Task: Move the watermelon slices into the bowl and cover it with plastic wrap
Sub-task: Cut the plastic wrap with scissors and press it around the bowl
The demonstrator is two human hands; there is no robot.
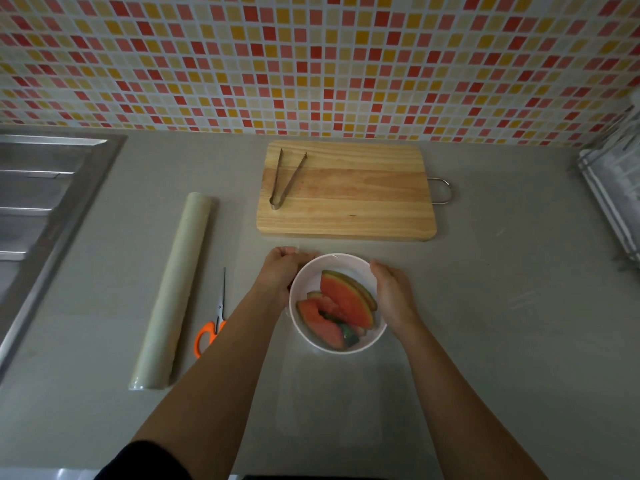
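A white bowl (346, 263) stands on the grey counter in front of me and holds several red watermelon slices (343, 299) with green rind. A clear sheet of plastic wrap (329, 403) lies over the bowl and trails toward me on the counter. My left hand (282, 270) presses against the bowl's left rim, its fingers curled on the wrap's far edge. My right hand (393, 292) lies flat against the bowl's right side, on the wrap.
A roll of plastic wrap (173, 292) lies to the left, with orange-handled scissors (213, 320) beside it. Behind the bowl is a wooden cutting board (363, 199) with metal tongs (285, 178) on it. A steel sink (41, 209) is at far left, a rack (613, 188) at far right.
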